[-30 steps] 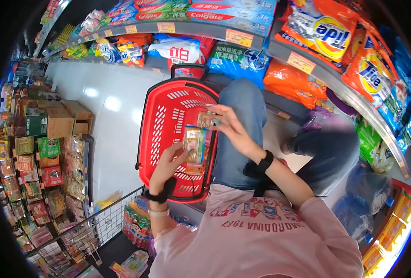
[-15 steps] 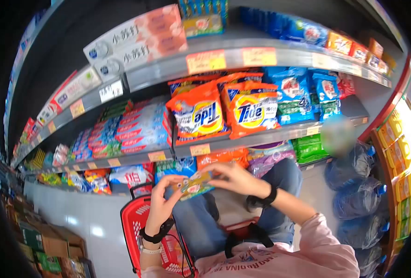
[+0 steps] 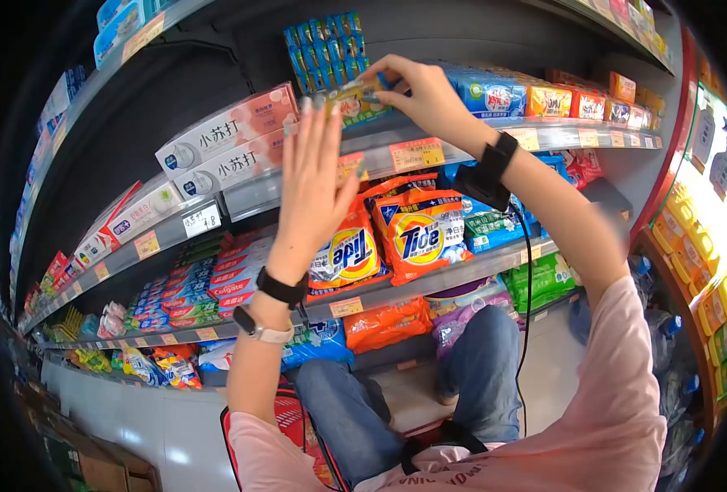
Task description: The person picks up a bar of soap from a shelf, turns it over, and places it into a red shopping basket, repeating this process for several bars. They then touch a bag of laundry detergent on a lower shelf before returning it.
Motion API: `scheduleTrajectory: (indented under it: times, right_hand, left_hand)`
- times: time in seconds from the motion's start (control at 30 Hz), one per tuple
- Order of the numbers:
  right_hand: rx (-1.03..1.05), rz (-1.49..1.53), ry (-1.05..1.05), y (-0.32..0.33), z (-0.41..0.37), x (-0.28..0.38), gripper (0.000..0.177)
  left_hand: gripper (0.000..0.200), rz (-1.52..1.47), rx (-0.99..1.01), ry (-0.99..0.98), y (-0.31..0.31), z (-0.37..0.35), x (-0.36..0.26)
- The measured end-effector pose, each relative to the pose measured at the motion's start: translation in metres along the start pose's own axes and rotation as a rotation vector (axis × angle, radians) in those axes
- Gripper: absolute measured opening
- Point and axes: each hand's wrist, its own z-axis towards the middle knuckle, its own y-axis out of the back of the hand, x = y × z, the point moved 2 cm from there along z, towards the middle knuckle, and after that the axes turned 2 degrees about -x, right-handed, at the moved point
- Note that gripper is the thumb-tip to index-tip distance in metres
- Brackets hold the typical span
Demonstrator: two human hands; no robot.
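My right hand [image 3: 417,94] is up at the upper shelf, its fingers closed on a small yellow-green soap box [image 3: 355,92]. The box is over similar boxes, in front of a stack of blue packs [image 3: 324,51]. My left hand [image 3: 313,184] is raised with fingers stretched out, its fingertips near the left end of the box. Left of it lie two white and pink toothpaste cartons [image 3: 224,143], partly behind my fingers. Below, orange Tide bags [image 3: 421,238] stand on the middle shelf.
Blue, orange and red soap packs [image 3: 548,100] line the upper shelf at right. Colgate boxes [image 3: 232,283] fill the middle shelf at left. A red basket [image 3: 294,426] stands on the floor by my legs. Wrapped water bottles [image 3: 667,344] are at far right.
Both my hands have risen from above my lap to the upper shelf, the box going up in my right hand. My left hand has let go of it and opened. The view has shifted upward.
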Motion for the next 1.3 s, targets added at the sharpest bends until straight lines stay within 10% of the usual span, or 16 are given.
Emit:
scheduleTrajectory:
  times: [0.77, 0.97, 1.17, 1.3]
  right_hand:
    - [0.457, -0.239, -0.295, -0.048, 0.061, -0.050, 0.051]
    - [0.115, -0.323, -0.029, -0.032, 0.040, -0.030, 0.059]
    - [-0.242, 0.318, 0.092, -0.036, -0.076, 0.061, 0.019]
    - [0.114, 0.819, -0.285, -0.094, -0.177, 0.105, 0.013]
  left_hand:
    - [0.072, 0.111, 0.122, -0.064, -0.024, -0.010, 0.002]
    - [0.071, 0.064, 0.092, -0.050, -0.022, -0.021, 0.002]
    - [0.056, -0.491, -0.033, 0.346, 0.053, -0.136, -0.032]
    - [0.046, -0.388, -0.073, 0.792, 0.114, -0.258, -0.048]
